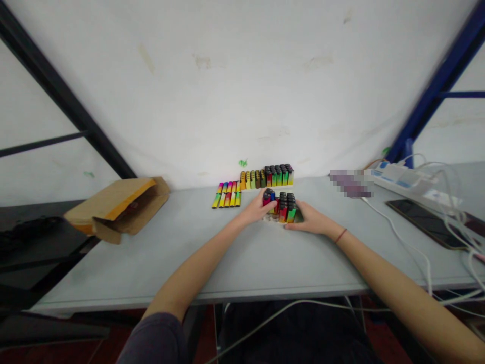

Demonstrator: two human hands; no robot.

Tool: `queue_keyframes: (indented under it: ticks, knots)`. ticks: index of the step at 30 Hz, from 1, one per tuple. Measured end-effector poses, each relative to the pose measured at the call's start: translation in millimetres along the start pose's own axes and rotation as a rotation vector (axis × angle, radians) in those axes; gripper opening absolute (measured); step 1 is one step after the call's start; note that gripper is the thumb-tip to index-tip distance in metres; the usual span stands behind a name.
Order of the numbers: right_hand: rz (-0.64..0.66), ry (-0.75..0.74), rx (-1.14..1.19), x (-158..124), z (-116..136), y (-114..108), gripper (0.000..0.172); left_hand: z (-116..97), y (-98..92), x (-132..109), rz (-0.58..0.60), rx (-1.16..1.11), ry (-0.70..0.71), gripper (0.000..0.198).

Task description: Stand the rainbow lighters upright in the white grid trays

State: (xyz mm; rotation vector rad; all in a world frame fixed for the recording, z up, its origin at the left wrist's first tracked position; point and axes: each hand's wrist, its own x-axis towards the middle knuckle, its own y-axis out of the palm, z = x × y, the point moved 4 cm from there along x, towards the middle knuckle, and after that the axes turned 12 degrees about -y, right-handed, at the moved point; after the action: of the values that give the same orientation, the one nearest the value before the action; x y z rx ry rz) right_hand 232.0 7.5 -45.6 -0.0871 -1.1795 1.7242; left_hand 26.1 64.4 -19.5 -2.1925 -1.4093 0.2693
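Note:
My left hand (256,209) pinches a lighter (268,197) with a red and blue body and holds it at the left end of a small block of upright lighters (287,207) on the grey table (227,253). On the block's right side rests my right hand (308,218), fingers curled against the lighters. Behind the block stands a long row of upright lighters (267,177) with black caps. To its left lies a flat row of bright multicoloured lighters (228,195).
An open cardboard box (117,207) lies on its side at the table's left end. On the right are a white power strip (401,177), a dark phone (424,222) and several white cables (417,253). A white wall stands behind the table.

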Motion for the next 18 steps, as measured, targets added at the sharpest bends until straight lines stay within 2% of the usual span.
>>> queue_keyframes:
  ticks: [4,8,10,12,14,16,18]
  knots:
    - [-0.008,-0.015,0.023,0.6,1.4,-0.4,0.081,0.8,-1.5,-4.9,-0.037,0.029,-0.019,0.049]
    - [0.000,-0.007,0.024,0.2,0.3,0.3,0.081,-1.5,5.4,-9.1,-0.049,0.028,-0.042,0.048]
    - [0.004,-0.017,0.034,0.3,0.3,0.5,0.081,-5.9,2.6,-7.8,-0.113,-0.017,-0.056,0.045]
    - [0.000,-0.024,0.038,0.4,0.3,0.2,0.082,-10.7,-11.2,-5.5,-0.226,-0.094,-0.078,0.042]
    - [-0.003,-0.009,0.023,0.2,-0.7,-0.2,0.082,-12.4,-34.7,-5.0,-0.316,-0.145,-0.116,0.039]
    - [-0.001,0.013,0.006,-0.2,-1.8,-0.6,0.082,-7.2,-61.6,-9.0,-0.315,-0.119,-0.202,0.038]
    - [-0.001,0.019,0.001,-0.5,-2.0,-0.7,0.081,5.3,-86.3,-20.1,-0.282,0.014,-0.335,0.039]
